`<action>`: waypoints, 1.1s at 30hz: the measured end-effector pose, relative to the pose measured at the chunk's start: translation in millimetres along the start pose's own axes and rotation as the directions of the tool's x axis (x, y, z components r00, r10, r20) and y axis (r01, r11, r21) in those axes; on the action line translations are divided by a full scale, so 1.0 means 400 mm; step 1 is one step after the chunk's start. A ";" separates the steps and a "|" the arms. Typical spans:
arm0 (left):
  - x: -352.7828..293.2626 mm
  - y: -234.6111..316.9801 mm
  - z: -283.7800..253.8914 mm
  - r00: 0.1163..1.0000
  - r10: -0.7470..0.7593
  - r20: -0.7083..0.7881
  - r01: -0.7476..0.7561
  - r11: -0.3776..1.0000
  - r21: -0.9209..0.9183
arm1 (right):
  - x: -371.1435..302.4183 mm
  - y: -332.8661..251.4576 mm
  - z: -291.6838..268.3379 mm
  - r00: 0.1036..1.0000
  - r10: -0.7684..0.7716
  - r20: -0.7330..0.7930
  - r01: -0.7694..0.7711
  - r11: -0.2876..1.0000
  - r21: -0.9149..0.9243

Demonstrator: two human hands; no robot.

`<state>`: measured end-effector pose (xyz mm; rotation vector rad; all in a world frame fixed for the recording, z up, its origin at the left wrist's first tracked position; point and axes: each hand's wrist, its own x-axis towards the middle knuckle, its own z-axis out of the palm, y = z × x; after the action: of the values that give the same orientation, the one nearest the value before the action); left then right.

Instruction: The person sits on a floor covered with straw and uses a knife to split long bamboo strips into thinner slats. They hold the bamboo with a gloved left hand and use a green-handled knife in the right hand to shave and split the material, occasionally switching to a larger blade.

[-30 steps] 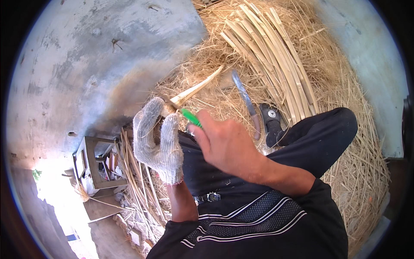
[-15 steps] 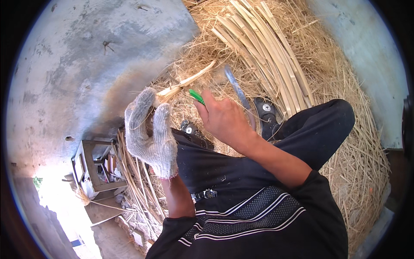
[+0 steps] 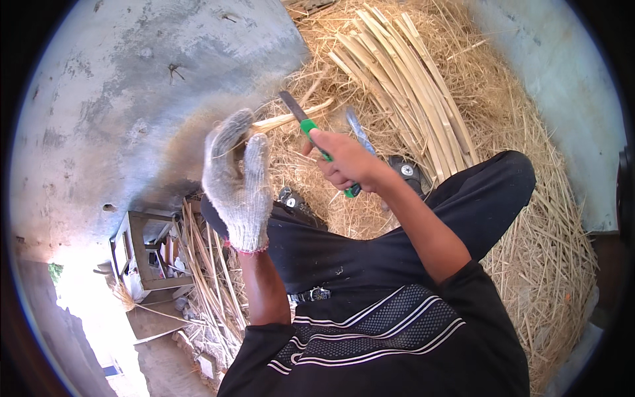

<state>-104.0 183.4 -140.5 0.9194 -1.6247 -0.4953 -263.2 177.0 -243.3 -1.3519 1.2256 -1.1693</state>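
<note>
A knit whitish glove covers my left hand (image 3: pixel 238 182), whose fingers are curled around one end of a pale split strip of bamboo or wood (image 3: pixel 284 121). The strip's free end sticks out to the right, toward the knife. My right hand (image 3: pixel 348 161) is bare and closed on the green handle of a knife (image 3: pixel 309 126). Its narrow dark blade points up and to the left, above the strip; whether the two touch I cannot tell. The part of the strip inside the glove is hidden.
A bundle of long split strips (image 3: pixel 417 86) lies on the straw-like shavings (image 3: pixel 549 291) ahead. A curved bluish tool (image 3: pixel 359 130) rests near my right shoe (image 3: pixel 405 171). A grey wall (image 3: pixel 132 99) stands at left, above a wooden frame (image 3: pixel 140 251) and more thin strips (image 3: pixel 205 264).
My right hand has turned and the knife's blade now shows, pointing up and left. My left hand has risen slightly and shifted right, still holding the strip.
</note>
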 end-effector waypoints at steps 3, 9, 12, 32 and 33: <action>0.002 0.017 0.018 0.993 -0.010 0.114 0.004 0.999 0.050 | -0.025 -0.067 -0.053 0.980 0.187 0.072 -0.197 0.966 0.169; 0.009 0.055 -0.027 0.969 0.239 0.061 -0.245 0.961 0.128 | -0.134 -0.183 0.015 0.896 -0.422 -0.140 0.344 0.857 -0.385; 0.007 0.012 -0.013 0.980 0.186 0.077 -0.191 0.979 0.065 | -0.104 -0.153 0.025 0.902 -0.403 -0.153 0.279 0.816 -0.507; 0.021 -0.028 -0.083 0.959 0.051 -0.280 -0.058 0.998 -0.018 | -0.150 -0.227 0.020 1.000 -0.013 0.007 0.014 0.983 -0.185; 0.015 -0.022 -0.073 0.959 0.058 -0.278 -0.061 0.998 0.000 | -0.156 -0.243 0.033 0.998 -0.056 -0.016 0.053 0.986 -0.160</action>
<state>-73.8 177.9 -135.5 0.8881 -1.3890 -0.3157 -243.0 246.0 -151.9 -1.5029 1.3275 -1.1454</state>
